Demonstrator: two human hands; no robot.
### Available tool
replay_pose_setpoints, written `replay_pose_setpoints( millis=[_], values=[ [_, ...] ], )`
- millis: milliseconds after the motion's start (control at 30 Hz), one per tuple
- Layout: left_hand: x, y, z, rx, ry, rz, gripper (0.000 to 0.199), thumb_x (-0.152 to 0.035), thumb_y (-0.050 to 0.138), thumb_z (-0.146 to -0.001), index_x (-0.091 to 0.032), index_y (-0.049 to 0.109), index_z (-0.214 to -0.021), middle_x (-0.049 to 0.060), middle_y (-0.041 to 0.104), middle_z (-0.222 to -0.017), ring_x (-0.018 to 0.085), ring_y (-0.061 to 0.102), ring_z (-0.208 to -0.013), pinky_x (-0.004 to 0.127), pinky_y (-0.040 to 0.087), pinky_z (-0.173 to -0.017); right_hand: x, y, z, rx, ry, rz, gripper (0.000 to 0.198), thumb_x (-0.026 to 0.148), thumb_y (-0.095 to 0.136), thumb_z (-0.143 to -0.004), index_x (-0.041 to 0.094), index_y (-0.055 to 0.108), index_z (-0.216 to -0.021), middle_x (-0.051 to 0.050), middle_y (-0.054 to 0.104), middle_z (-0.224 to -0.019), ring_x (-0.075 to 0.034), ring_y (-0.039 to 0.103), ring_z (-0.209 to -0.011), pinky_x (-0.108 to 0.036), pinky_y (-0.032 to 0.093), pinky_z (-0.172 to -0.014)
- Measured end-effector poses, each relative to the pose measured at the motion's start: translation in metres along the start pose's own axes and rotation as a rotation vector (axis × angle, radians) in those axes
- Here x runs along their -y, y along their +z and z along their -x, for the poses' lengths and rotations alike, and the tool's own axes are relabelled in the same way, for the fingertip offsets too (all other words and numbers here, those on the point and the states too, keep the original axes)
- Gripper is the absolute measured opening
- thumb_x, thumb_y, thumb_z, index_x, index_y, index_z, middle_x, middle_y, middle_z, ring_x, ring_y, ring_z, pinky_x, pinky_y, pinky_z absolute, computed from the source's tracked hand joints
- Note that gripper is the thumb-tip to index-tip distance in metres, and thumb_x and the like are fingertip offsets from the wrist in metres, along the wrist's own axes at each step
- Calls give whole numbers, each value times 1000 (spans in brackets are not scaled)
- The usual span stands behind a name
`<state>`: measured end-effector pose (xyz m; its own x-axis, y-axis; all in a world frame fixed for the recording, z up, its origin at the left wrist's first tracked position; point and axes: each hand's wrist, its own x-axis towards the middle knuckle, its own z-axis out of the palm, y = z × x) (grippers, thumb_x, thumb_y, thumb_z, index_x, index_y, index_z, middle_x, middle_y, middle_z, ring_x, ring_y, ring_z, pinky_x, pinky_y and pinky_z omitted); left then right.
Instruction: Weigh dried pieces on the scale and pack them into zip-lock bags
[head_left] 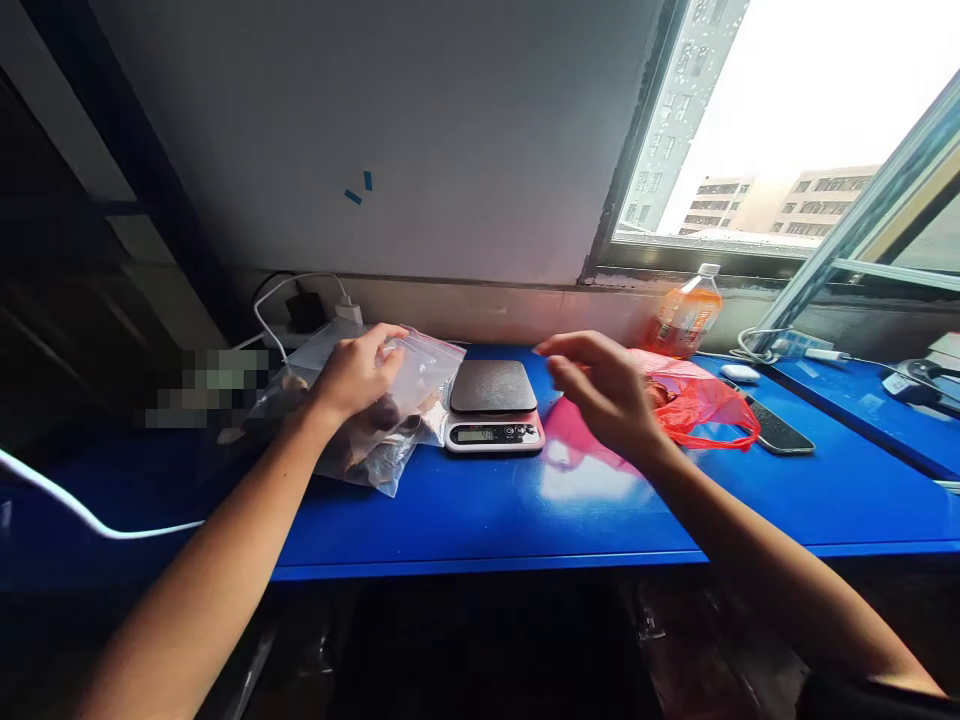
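Left hand (360, 375): over the clear zip bag (433, 372), thumb and fingers bent near its zip edge; whether they pinch the film, cannot tell.
Right hand (604, 390): released, holding nothing, fingers loosely curled, raised between scale and red plastic bag (697, 405).
Zip bag: brownish pieces inside; lies left of the digital scale (493, 405), touching or just beside it, cannot tell which.
Handling, by judgement: film is slack; best taken by the zip edge with both hands, contents kept low, film kept off the platform.
Edges and room: blue surface (450, 520) shows in a strip before the scale, ending at a straight front edge; movement seems easiest there. Right side narrower: red plastic bag, then smartphone (784, 428). Rear: wall (450, 180), bottle (688, 318).
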<state>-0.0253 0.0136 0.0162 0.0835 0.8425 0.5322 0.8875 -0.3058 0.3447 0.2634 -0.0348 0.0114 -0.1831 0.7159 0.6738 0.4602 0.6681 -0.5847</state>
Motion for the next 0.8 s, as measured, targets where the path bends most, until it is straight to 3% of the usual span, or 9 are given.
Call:
replay_pose_setpoints(
  millis=[100,200,267,400,600,800],
  values=[
    [-19,0,10,113,157,104,43,-32,45,-86,-20,61,-124,3,74,-94,18,66,-73,28,48,-68,-13,18,-10,68,317,-351,34,44,54,-90,14,64,-100,2,58,-66,-10,52,-58,-24,42,-56],
    [-36,0,22,192,263,153,42,-32,43,-89,-20,59,-126,1,73,-87,16,65,-67,26,49,-65,-20,32,-9,247,504,-562,38,49,60,-83,14,64,-95,3,57,-64,-8,49,-54,-23,36,-52],
    [-44,1,28,215,347,147,42,-29,43,-91,-22,58,-129,2,74,-95,16,67,-73,26,51,-70,-19,35,-3,319,551,-663,39,51,64,-79,15,63,-95,4,58,-63,-8,47,-51,-23,33,-50],
    [-52,6,33,251,522,159,40,-25,43,-93,-25,60,-129,3,72,-118,18,70,-95,28,53,-82,-11,34,7,309,584,-782,36,48,68,-77,16,62,-91,5,55,-59,-7,44,-48,-23,31,-49],
    [-50,14,35,287,595,120,36,-23,44,-93,-25,62,-124,4,74,-111,20,71,-95,32,54,-82,-3,36,12,247,564,-764,32,31,72,-71,20,58,-98,6,58,-66,-10,52,-59,-24,40,-56],
    [-56,14,38,297,615,124,30,-20,47,-91,-25,62,-117,2,74,-105,18,70,-88,30,52,-77,0,41,17,184,689,-966,39,21,71,-60,23,52,-94,8,57,-62,-9,48,-52,-24,38,-53]
  ],
)
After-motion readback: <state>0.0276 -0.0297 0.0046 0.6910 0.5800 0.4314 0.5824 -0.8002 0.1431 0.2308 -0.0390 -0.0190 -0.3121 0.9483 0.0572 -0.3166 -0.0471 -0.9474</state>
